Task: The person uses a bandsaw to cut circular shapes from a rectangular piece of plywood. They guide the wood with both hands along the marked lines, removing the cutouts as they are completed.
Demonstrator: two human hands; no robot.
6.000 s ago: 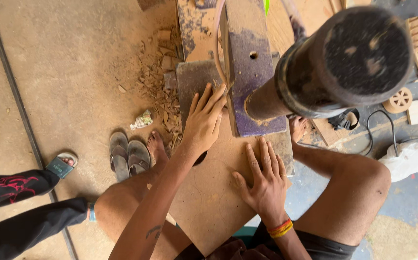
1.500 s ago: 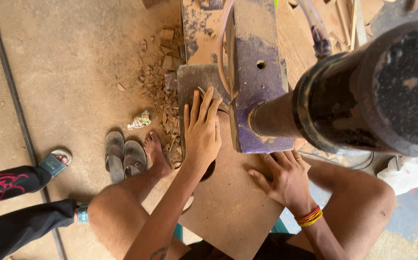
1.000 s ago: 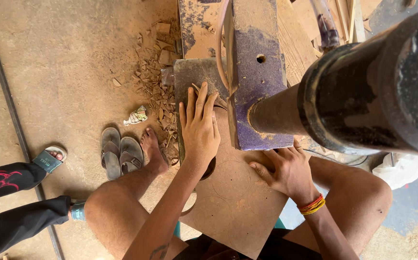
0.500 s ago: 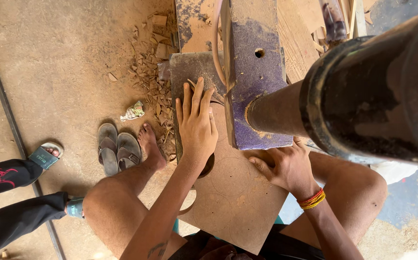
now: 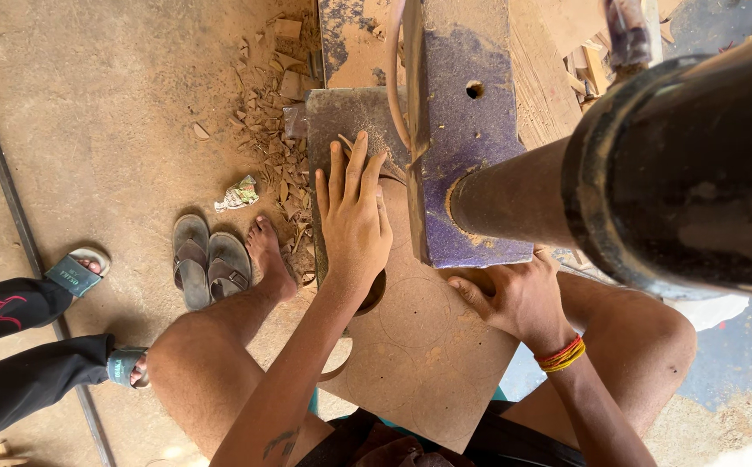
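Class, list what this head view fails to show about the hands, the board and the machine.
- Right hand: fingertips hidden under the purple machine arm.
- Blade meeting the wooden board: too small, masked by left hand.
- Dark cylinder: blurred, cut off at the right edge.

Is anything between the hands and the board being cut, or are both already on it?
Nothing visible stands between. The left hand lies flat on the wooden board, fingers by the blade slot. The right hand grips the board's edge under the purple saw arm.
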